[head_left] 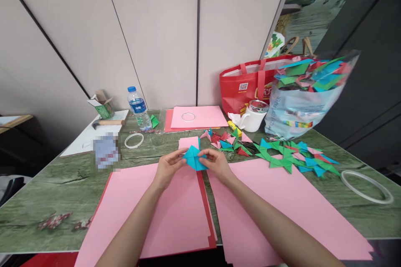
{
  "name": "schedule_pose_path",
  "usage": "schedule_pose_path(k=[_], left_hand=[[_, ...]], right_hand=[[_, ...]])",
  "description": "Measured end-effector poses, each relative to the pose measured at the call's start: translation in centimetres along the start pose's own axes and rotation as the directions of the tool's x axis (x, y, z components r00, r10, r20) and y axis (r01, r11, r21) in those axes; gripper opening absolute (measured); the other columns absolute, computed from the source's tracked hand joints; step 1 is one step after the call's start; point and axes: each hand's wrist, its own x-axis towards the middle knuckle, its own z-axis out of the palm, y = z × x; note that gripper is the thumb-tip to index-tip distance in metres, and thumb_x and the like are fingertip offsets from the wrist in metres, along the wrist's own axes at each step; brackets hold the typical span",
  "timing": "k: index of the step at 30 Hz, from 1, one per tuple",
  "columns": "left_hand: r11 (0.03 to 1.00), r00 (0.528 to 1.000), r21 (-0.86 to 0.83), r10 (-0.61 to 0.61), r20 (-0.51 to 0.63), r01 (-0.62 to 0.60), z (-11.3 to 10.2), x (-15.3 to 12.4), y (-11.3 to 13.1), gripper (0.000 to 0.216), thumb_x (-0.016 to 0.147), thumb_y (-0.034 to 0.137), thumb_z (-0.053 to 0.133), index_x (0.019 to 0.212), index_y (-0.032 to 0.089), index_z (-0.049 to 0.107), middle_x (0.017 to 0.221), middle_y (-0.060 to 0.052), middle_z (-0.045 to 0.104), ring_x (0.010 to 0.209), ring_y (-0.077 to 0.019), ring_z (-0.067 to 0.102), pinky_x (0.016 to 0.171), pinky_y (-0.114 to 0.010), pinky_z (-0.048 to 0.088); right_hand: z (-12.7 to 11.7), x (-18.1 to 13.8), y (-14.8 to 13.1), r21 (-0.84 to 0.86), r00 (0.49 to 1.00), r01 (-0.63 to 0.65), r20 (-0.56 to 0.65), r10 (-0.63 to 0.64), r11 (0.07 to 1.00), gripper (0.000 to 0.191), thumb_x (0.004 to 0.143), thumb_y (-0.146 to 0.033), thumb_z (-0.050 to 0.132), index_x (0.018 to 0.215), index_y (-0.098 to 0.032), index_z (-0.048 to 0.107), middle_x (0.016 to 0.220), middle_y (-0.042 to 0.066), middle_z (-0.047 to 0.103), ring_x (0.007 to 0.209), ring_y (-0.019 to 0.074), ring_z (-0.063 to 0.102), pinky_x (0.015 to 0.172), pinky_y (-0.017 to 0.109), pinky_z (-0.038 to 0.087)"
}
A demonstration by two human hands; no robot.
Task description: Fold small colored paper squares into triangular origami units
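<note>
A folded blue paper piece [194,158] is held between both hands just above the table's middle. My left hand [169,167] pinches its left edge with closed fingers. My right hand [216,163] grips its right side, fingers curled on the paper. Beneath the hands lie large pink paper sheets [175,212], with a red sheet under the left stack. A small pink paper square [188,142] sits just behind the blue piece.
Folded paper pieces in green, blue, red and pink [282,155] are scattered to the right. Behind stand a clear bag of folded pieces [307,96], a red tote bag [247,85], a white mug [252,119], a water bottle [138,108], tape rolls [134,140] and a hammer [108,123].
</note>
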Motion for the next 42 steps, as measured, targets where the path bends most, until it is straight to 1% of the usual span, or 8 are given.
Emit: schedule_pose_path(k=[5,11,14,19,26,33,38,42], left_hand=[[1.000,1.000,0.000,0.002,-0.012,-0.002,0.4,-0.1,-0.4,0.044,0.067,0.026,0.064,0.110,0.017,0.058,0.094,-0.005,0.067,0.087,-0.0205,0.059,0.082,-0.035,0.045],[0.999,0.999,-0.028,-0.032,-0.034,0.031,0.0,0.2,-1.7,0.038,0.069,0.027,0.063,0.106,0.017,0.060,0.079,-0.003,0.067,0.067,-0.0137,0.057,0.067,-0.027,0.045],[0.997,0.997,-0.067,-0.043,-0.065,0.039,-0.3,0.4,-1.8,0.037,0.066,0.028,0.065,0.102,0.017,0.063,0.076,-0.004,0.067,0.065,-0.0138,0.057,0.064,-0.027,0.045],[0.996,0.999,-0.078,-0.045,-0.016,0.043,-0.2,0.3,-1.5,0.039,0.066,0.027,0.066,0.103,0.016,0.061,0.082,-0.006,0.068,0.067,-0.0147,0.058,0.064,-0.027,0.045],[0.999,0.999,-0.010,-0.043,0.010,0.043,-0.2,0.1,-1.4,0.036,0.065,0.028,0.066,0.099,0.015,0.064,0.082,-0.006,0.068,0.067,-0.0165,0.059,0.063,-0.029,0.047],[0.998,0.998,-0.003,-0.058,-0.012,0.058,0.0,0.1,-1.3,0.038,0.063,0.024,0.067,0.100,0.015,0.063,0.082,-0.005,0.069,0.071,-0.0174,0.061,0.068,-0.031,0.047],[0.996,0.996,0.002,-0.084,0.016,0.084,0.2,0.0,-1.1,0.041,0.060,0.022,0.069,0.100,0.016,0.063,0.082,-0.005,0.069,0.074,-0.0182,0.061,0.070,-0.032,0.047],[0.995,0.997,0.069,-0.070,0.015,0.069,0.1,0.0,-1.1,0.037,0.062,0.023,0.068,0.098,0.017,0.065,0.073,-0.002,0.068,0.064,-0.0145,0.058,0.064,-0.028,0.046]], right_hand=[[0.7,-0.3,0.1,0.016,0.995,0.070,-0.077,-0.068,0.997,0.018,0.069,-0.027,0.059,0.083,-0.018,0.064,0.086,0.005,0.060,0.082,0.0181,0.056,0.071,0.030,0.047],[1.0,-0.7,-0.3,0.039,0.998,0.030,0.054,-0.032,0.999,0.026,0.071,-0.017,0.047,0.091,-0.022,0.064,0.092,0.005,0.057,0.078,0.0174,0.056,0.061,0.030,0.051],[0.7,-0.6,-0.2,0.022,0.989,0.076,0.123,-0.078,0.997,0.033,0.069,-0.011,0.044,0.093,-0.023,0.063,0.092,0.004,0.055,0.081,0.0173,0.055,0.059,0.029,0.051],[0.2,-0.5,-0.3,-0.145,0.970,0.199,0.173,-0.174,0.969,0.021,0.066,-0.014,0.056,0.083,-0.022,0.065,0.088,0.004,0.055,0.079,0.0165,0.054,0.060,0.027,0.049],[-0.1,-0.4,-0.4,-0.140,0.956,0.214,0.233,-0.178,0.967,0.019,0.059,-0.027,0.069,0.077,-0.021,0.065,0.086,0.003,0.051,0.072,0.0141,0.053,0.058,0.026,0.049],[-0.4,-0.2,-0.3,-0.183,0.941,0.227,0.296,-0.167,0.957,0.014,0.061,-0.028,0.069,0.074,-0.024,0.068,0.083,0.002,0.045,0.065,0.0115,0.048,0.048,0.022,0.042],[-0.5,-0.2,-0.3,-0.168,0.947,0.194,0.288,-0.140,0.967,0.015,0.057,-0.031,0.071,0.064,-0.020,0.064,0.081,0.001,0.044,0.064,0.0112,0.048,0.048,0.022,0.040],[-0.1,-0.3,-0.4,-0.176,0.970,0.182,0.194,-0.147,0.968,0.015,0.064,-0.033,0.066,0.064,-0.019,0.060,0.076,0.002,0.049,0.069,0.0136,0.049,0.051,0.022,0.040]])
